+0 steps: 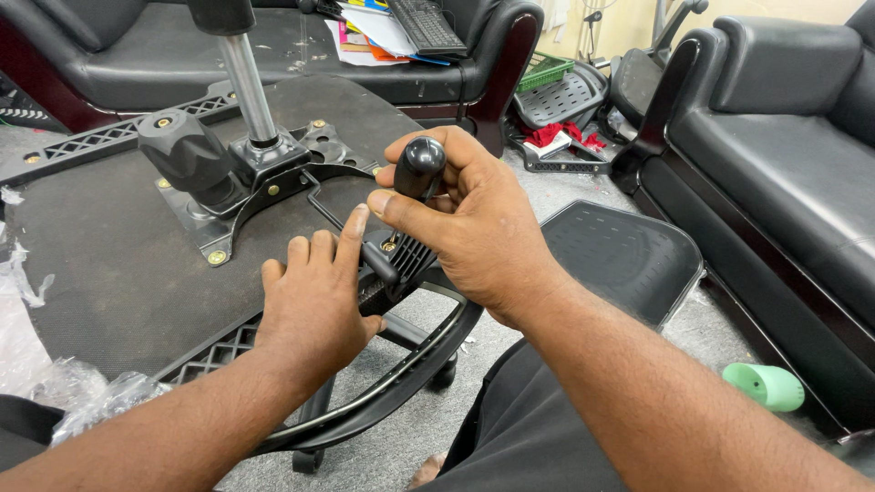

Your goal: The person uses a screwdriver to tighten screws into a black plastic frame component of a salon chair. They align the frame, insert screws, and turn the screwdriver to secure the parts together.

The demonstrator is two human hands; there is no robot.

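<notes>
Both hands work at the underside of an upturned office chair seat (109, 264). The right hand (465, 223) is closed around the rounded black handle of a tool (419, 169), thumb and fingers wrapped over its top, with its thin shank pointing down toward a brass-coloured bolt (389, 245) at the seat's edge. The left hand (314, 305) lies half open on the seat rim, fingers spread and forefinger raised beside the tool; it grips nothing, only steadies the part beneath it. A bent black lever (351, 228) runs from the metal tilt plate (264, 178) toward the hands, and a shiny gas cylinder (248, 87) rises from that plate next to a big black knob (182, 150). The seat looks stiff and fairly heavy, its fabric-covered bottom rough enough not to slip; I judge its rigid ribbed edges to be the soundest places to hold it. The tool seems light and hard, its smooth handle best taken in the full palm. Behind stand black sofas (784, 118), one carrying papers and a keyboard (427, 25); a mesh chair part (620, 255) lies on the floor near a green cylinder (766, 385), and crumpled clear plastic wrap (55, 387) sits at the left.
</notes>
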